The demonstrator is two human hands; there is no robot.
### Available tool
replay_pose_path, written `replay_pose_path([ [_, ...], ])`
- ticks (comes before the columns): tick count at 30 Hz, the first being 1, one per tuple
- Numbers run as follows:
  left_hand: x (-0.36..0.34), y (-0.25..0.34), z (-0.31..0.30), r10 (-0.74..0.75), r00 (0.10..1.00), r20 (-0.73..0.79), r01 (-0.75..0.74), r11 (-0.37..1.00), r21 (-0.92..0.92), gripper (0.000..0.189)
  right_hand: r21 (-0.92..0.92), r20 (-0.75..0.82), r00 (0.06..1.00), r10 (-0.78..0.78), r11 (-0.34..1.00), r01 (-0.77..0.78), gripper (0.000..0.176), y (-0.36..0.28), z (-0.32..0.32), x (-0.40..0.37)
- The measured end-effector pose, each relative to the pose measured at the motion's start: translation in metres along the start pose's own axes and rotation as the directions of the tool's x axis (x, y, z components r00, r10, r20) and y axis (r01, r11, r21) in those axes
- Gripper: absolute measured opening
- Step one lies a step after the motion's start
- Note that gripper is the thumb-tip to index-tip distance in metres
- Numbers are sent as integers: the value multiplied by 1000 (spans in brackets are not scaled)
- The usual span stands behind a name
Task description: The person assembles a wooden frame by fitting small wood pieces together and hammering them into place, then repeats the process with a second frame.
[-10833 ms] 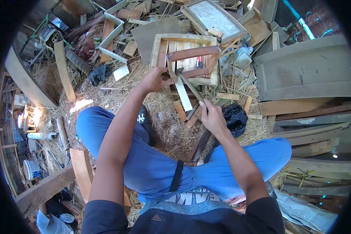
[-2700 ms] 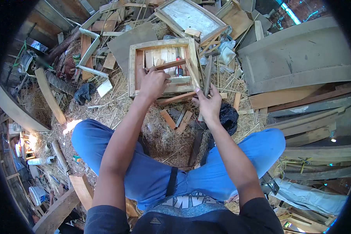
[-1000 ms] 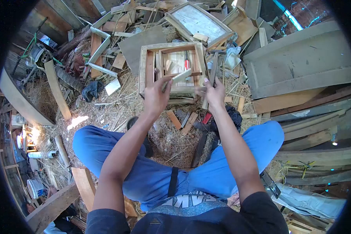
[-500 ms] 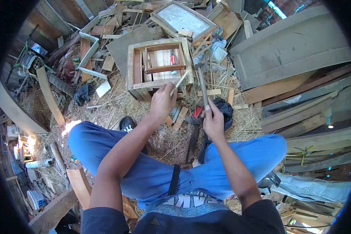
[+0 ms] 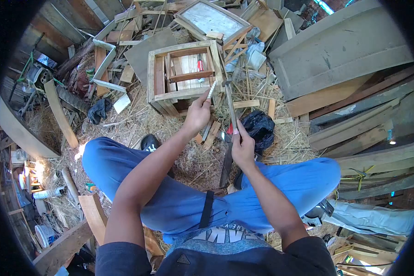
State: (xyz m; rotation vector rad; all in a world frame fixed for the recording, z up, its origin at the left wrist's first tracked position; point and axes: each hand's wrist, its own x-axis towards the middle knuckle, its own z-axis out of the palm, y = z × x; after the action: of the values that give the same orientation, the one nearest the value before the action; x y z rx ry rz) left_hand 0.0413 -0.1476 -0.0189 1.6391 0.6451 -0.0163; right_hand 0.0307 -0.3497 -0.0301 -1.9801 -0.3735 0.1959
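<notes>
My right hand (image 5: 243, 148) is closed round the lower handle of a hammer (image 5: 230, 105), its head raised toward the right side of a wooden box frame (image 5: 181, 95). In my left hand (image 5: 198, 116) is a thin pale strip (image 5: 212, 90) with small dark marks, pinched between the fingers and pointing up over the frame's near right corner. The frame rests on the straw-covered ground, with a smaller brown wooden frame (image 5: 192, 76) inside it. A red tool handle (image 5: 200, 65) shows within that inner frame.
A black plastic bag (image 5: 258, 130) lies just beyond my right hand. Behind the box are scrap boards and a framed panel (image 5: 212, 20). A large grey wooden panel (image 5: 340, 50) and stacked planks (image 5: 359, 133) line the right. Curved boards (image 5: 60, 112) stand on the left.
The hammer and my right hand have shifted slightly left, bringing the head nearer the strip. My left hand has turned the strip more upright. The view has shifted a little.
</notes>
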Motion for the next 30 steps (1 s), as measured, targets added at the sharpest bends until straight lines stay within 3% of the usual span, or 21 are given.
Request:
replay_pose_path([
  [1,0,1,0,-32,999,3,32,999,-11,46,-1,-22,998,-53,999,53,42,2,2,0],
  [5,9,-11,4,26,999,-42,-28,998,-58,47,-21,29,999,-22,1000,22,43,0,3,-1],
  [7,8,-7,5,4,999,-44,-8,996,-91,46,30,-86,960,-266,963,269,43,2,8,0],
  [8,8,-6,5,4,999,-43,-8,996,-92,46,29,-85,960,-266,963,269,43,3,7,0],
  [10,6,-1,5,-39,999,-38,32,986,-162,46,-34,82,997,12,999,-9,43,-9,2,1],
  [16,9,2,4,-38,999,-21,32,971,-236,46,21,14,993,-114,993,113,45,-4,2,0],
  [20,8,5,3,-20,999,-32,14,983,-181,46,-31,60,997,-57,998,59,45,-2,7,3],
  [23,3,15,0,-149,989,10,147,961,-233,46,-40,0,992,-122,992,122,44,-2,9,3],
  [25,8,7,0,0,999,-32,-6,982,-188,47,-18,-31,968,-250,968,250,43,-3,9,6],
  [26,10,2,0,-2,999,-35,-5,981,-191,47,-19,-27,967,-252,968,251,43,-4,8,6],
  [28,0,18,-2,-143,990,-13,136,962,-239,47,-137,70,998,6,991,4,43,-7,5,7],
  [30,-2,23,-2,-122,992,-24,113,964,-240,48,-88,29,997,-64,994,67,43,-2,5,9],
])
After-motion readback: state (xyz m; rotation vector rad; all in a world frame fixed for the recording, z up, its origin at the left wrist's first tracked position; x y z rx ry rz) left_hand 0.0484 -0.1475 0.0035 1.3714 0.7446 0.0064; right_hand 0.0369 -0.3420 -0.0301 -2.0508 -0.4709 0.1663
